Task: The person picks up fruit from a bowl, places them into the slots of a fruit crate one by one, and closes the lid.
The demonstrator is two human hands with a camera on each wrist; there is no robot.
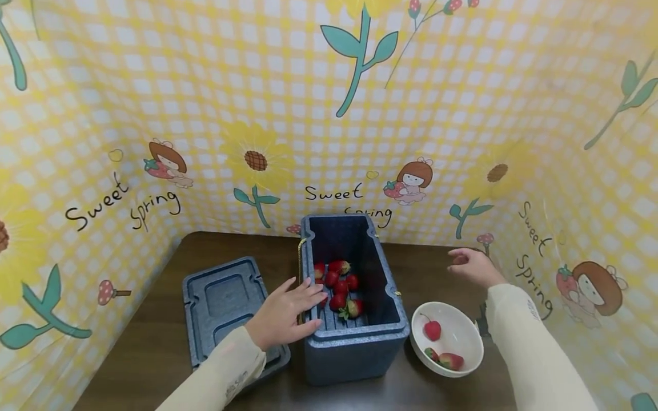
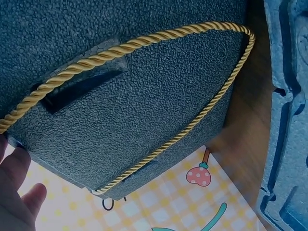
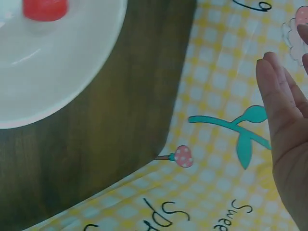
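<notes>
left hand (image 1: 285, 313) in lower centre, fingers spread over left rim of blue box (image 1: 354, 362), strawberries (image 1: 338, 301) inside, right hand (image 1: 477, 268) at right, fingers loosely bent, unfilled, near white bowl (image 1: 465, 331), lower right

Blue-grey box (image 1: 354, 361), red strawberries (image 1: 337, 301), white bowl (image 1: 466, 334), gold cord (image 2: 192, 30), brown table (image 1: 421, 271) — yellow-and-white checked cloth (image 1: 303, 108)

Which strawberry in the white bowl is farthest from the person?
The strawberry with the thin stem, farther back in the white bowl; the others lie at the near side.
</notes>
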